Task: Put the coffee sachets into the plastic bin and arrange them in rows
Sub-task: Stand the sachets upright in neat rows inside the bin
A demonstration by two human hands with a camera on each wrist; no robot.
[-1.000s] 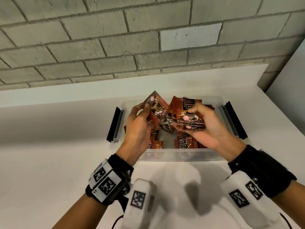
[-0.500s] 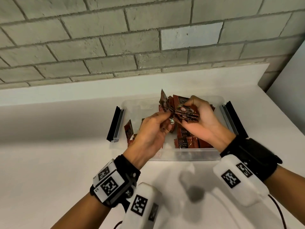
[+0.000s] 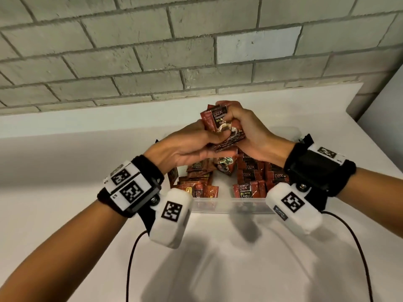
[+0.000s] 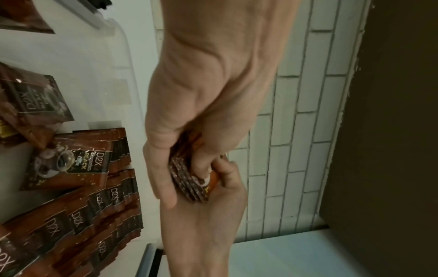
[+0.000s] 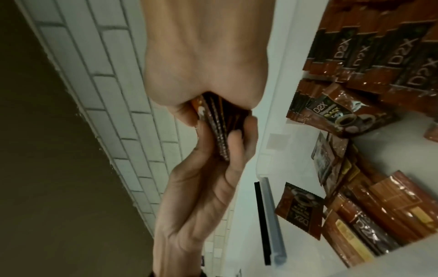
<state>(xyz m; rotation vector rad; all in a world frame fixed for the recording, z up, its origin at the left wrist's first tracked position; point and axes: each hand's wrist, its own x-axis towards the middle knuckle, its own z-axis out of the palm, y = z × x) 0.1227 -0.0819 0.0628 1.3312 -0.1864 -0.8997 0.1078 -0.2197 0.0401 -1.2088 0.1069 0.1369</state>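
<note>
A stack of red-brown coffee sachets hangs above the clear plastic bin, face toward me. My left hand grips its left and lower edge, thumb across the front. My right hand curls over the top and right side. In the left wrist view the stack shows edge-on between both hands; likewise the stack in the right wrist view. Inside the bin, sachets stand in rows on the right, and loose sachets lie on the left.
The bin sits on a white counter against a grey brick wall. A black latch shows at the bin's right end. One sachet leans in the bin's middle. Cables from the wrist units trail over the counter near me.
My left hand came across and joined the right on the stack. Both hands lifted the stack and turned it upright, face toward me, over the bin.
</note>
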